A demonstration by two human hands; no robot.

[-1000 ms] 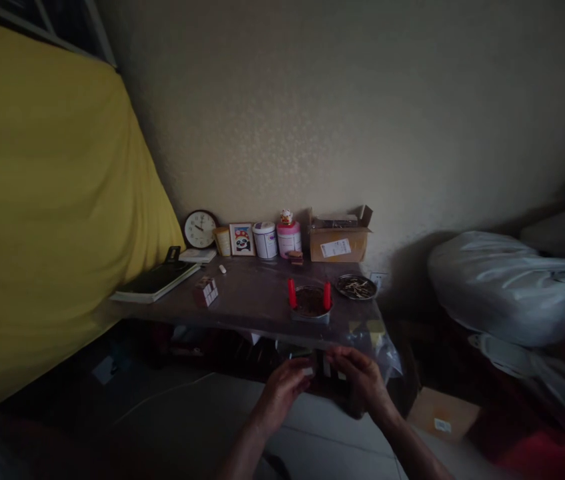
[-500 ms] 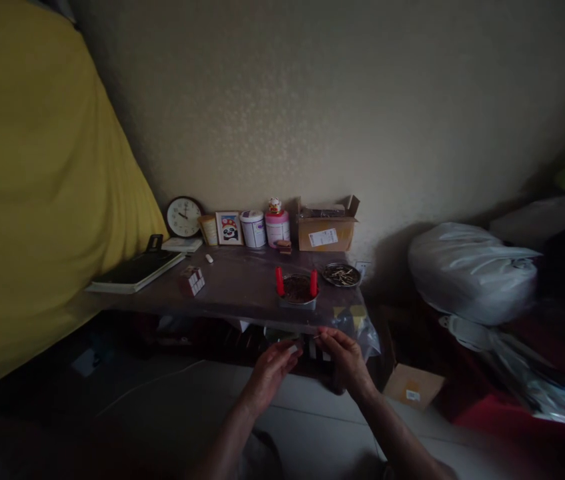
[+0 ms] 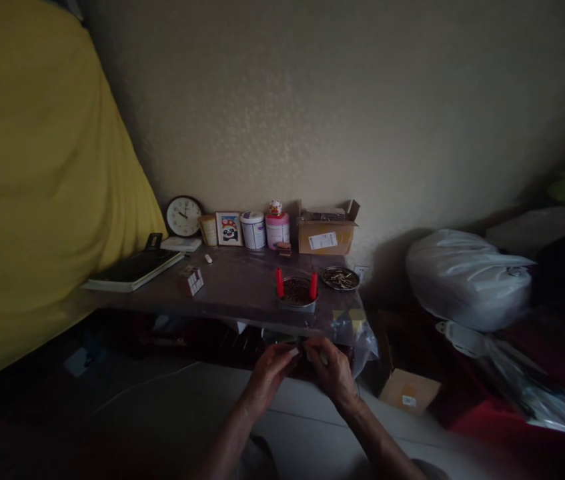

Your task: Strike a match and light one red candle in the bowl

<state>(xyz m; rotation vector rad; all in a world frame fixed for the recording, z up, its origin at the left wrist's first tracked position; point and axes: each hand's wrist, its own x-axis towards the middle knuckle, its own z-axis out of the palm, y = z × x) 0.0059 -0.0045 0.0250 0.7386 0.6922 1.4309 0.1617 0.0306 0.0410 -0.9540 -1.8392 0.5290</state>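
Observation:
Both my hands are close together in front of the table's near edge. My left hand (image 3: 271,372) is closed around a small matchbox (image 3: 293,351), of which only a pale end shows. Pinched fingers of my right hand (image 3: 332,372) are right beside it, gripping a thin matchstick that is hardly visible in the dim light. Beyond the hands, a round metal tin (image 3: 296,308) with dark contents stands on the table, a red candle (image 3: 279,283) upright at its left side and another red candle (image 3: 313,285) at its right. Neither candle shows a flame.
Right of the tin is a dish (image 3: 326,283) of matchsticks. Along the wall stand a clock (image 3: 183,215), a panda picture (image 3: 229,229), two canisters and a cardboard box (image 3: 325,239). A patterned cube (image 3: 191,281) is at left. Plastic film hangs off the table's right corner.
My right hand has moved left and slightly down, bringing its fingertips up against the matchbox. The left hand has stayed almost in place.

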